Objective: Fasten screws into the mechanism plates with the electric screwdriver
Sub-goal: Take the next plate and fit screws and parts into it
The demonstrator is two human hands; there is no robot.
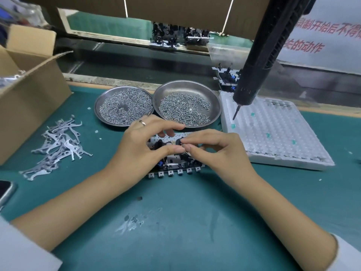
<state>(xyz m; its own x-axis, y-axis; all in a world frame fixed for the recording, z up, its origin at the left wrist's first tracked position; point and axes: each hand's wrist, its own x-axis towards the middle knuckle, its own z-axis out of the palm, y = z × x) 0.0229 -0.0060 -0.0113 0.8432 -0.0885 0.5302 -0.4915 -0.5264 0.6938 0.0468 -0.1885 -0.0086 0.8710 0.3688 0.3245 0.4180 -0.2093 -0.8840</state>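
Observation:
A mechanism plate [172,169] with black parts and a row of metal tabs lies on the green mat in the middle. My left hand [144,147] curls over its left side, thumb and fingers holding it. My right hand [213,147] pinches a small metal part at the plate's top, fingertip to fingertip with the left thumb. The black electric screwdriver [259,61] hangs untouched at the upper right, bit pointing down over the foam tray. Two steel dishes of screws [125,108] [185,108] sit just behind the hands.
A pile of flat metal levers [58,147] lies on the mat at left beside an open cardboard box [29,90]. A white foam tray [273,133] lies at right, with more mechanisms [227,77] behind it. A phone [5,192] pokes in at the left edge.

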